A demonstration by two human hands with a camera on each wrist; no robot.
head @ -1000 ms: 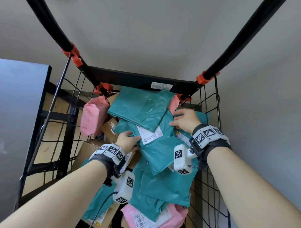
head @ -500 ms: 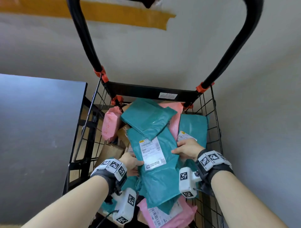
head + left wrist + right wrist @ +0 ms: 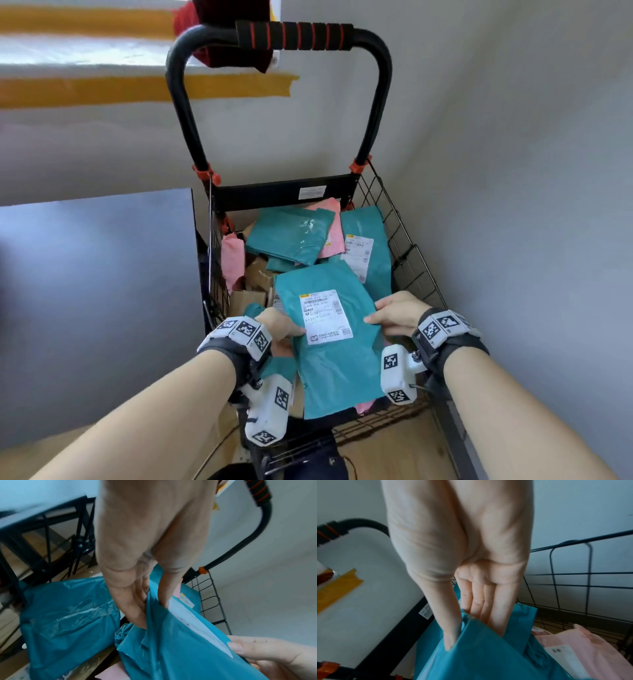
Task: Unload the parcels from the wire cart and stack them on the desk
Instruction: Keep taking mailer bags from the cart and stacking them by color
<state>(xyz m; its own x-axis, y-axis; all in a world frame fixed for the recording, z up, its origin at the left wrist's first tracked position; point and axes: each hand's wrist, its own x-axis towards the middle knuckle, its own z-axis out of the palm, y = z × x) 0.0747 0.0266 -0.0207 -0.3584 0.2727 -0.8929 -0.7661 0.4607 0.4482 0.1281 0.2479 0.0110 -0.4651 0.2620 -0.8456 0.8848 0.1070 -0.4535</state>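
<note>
Nearest, the left hand (image 3: 279, 330) pinches the left edge of a teal poly mailer (image 3: 334, 346), thumb on top beside its white shipping label (image 3: 325, 317) and fingers beneath; the right hand (image 3: 397, 313) pinches the opposite edge the same way. The mailer hangs above the wire cart (image 3: 416, 270), whose basket holds more teal and pink mailers (image 3: 329, 236) and cardboard boxes (image 3: 246, 299). The dark desk (image 3: 99, 291) lies to the left. The slick film could slip from such shallow pinches, or its sagging lower end could catch the cart's rim while swinging across.

Bare forearms, black wrist straps (image 3: 236, 356) with white checker-marked blocks, white cameras (image 3: 399, 378) below each wrist.
</note>
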